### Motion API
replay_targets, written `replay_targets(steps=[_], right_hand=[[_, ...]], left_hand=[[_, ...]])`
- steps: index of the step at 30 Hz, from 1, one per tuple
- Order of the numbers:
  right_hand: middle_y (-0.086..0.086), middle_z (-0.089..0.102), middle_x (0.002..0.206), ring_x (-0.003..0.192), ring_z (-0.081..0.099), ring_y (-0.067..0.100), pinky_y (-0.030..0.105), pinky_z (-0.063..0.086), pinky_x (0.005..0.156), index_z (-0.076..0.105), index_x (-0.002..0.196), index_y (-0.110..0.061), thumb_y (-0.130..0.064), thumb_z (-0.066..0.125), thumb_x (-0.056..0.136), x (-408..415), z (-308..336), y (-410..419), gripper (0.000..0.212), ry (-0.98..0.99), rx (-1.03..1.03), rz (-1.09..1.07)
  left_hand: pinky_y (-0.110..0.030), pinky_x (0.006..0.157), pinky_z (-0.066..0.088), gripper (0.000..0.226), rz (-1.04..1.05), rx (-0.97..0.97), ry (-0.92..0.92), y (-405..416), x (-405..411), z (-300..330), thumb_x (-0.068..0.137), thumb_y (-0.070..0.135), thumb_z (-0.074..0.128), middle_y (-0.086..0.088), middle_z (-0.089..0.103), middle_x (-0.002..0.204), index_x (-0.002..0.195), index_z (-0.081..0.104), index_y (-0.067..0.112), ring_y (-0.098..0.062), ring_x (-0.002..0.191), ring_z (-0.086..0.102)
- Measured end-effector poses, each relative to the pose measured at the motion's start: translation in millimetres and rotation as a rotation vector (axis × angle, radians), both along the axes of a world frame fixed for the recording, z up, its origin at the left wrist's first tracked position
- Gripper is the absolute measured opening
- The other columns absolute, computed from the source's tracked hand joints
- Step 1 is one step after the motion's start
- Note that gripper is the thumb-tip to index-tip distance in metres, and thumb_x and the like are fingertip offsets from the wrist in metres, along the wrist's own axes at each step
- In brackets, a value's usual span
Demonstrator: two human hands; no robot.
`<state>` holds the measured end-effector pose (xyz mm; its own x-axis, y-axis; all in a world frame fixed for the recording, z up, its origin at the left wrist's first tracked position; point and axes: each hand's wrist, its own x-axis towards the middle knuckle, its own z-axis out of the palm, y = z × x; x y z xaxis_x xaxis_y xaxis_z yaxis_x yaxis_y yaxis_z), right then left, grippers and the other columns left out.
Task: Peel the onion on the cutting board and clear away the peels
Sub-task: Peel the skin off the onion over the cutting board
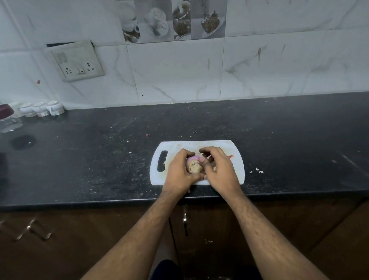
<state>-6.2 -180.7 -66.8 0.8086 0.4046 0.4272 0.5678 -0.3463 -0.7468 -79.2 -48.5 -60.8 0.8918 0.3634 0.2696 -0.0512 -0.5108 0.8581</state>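
— Onion (194,166) position?
— On the white cutting board (200,143), cupped between both hands.
— Grip?
— Left hand (181,168) curls round it; right hand (219,170) fingers curl onto its right side. Board lies near the black counter (94,157) edge.

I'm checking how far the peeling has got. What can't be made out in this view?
- Most of the onion: covered by the left hand and right hand.
- Right fingertips' hold: hidden under the hand.
- Bits on the cutting board: too small to identify.
- Jar: cut off by the left edge.
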Motion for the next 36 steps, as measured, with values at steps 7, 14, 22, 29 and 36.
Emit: replay_targets(steps=[7, 14, 22, 29, 36], right_hand=[[-0.016, 0.062, 0.094, 0.085, 0.059, 0.002, 0.011, 0.044, 0.071, 0.069, 0.093, -0.022, -0.006, 0.07, 0.09, 3, -1, -1, 0.016, 0.044, 0.054, -0.012], [-0.017, 0.059, 0.096, 0.094, 0.056, 0.009, 0.036, 0.053, 0.078, 0.06, 0.095, -0.027, -0.016, 0.064, 0.095, 4, -3, 0, 0.011, -0.014, -0.071, -0.076], [-0.004, 0.056, 0.112, 0.098, 0.052, 0.015, 0.04, 0.049, 0.078, 0.054, 0.115, -0.017, -0.031, 0.037, 0.108, -2, 2, 5, 0.023, 0.004, -0.29, -0.111], [0.006, 0.059, 0.117, 0.102, 0.055, 0.022, 0.039, 0.048, 0.081, 0.053, 0.119, -0.01, -0.027, 0.035, 0.108, 0, 5, 6, 0.028, 0.05, -0.313, -0.141], [0.004, 0.058, 0.109, 0.097, 0.055, 0.02, 0.04, 0.05, 0.078, 0.056, 0.114, -0.011, -0.027, 0.043, 0.105, 1, 4, 10, 0.022, 0.03, -0.348, -0.207]], left_hand=[[-0.009, 0.068, 0.048, 0.061, -0.043, -0.015, 0.005, 0, -2, 2, 0.065, 0.017, 0.099, 0.009, 0.064, 0.096, 0.106, 0.053, 0.015, 0.017, 0.08, 0.059], [-0.019, 0.045, 0.049, 0.038, -0.148, -0.012, 0.041, 10, -8, 4, 0.089, 0.014, 0.079, 0.0, 0.062, 0.099, 0.099, 0.046, 0.029, -0.001, 0.06, 0.061], [-0.017, 0.083, 0.054, 0.038, -0.176, 0.064, -0.047, 13, -5, -5, 0.088, 0.017, 0.078, 0.003, 0.066, 0.111, 0.115, 0.052, 0.013, -0.006, 0.101, 0.066], [-0.013, 0.094, 0.048, 0.06, -0.209, 0.149, -0.098, 13, -4, -7, 0.087, 0.008, 0.08, 0.012, 0.058, 0.12, 0.134, 0.042, 0.012, 0.003, 0.111, 0.06], [-0.005, 0.098, 0.04, 0.06, -0.174, 0.203, -0.137, 17, -2, -9, 0.083, 0.019, 0.082, 0.002, 0.053, 0.13, 0.137, 0.058, 0.009, 0.006, 0.121, 0.05]])
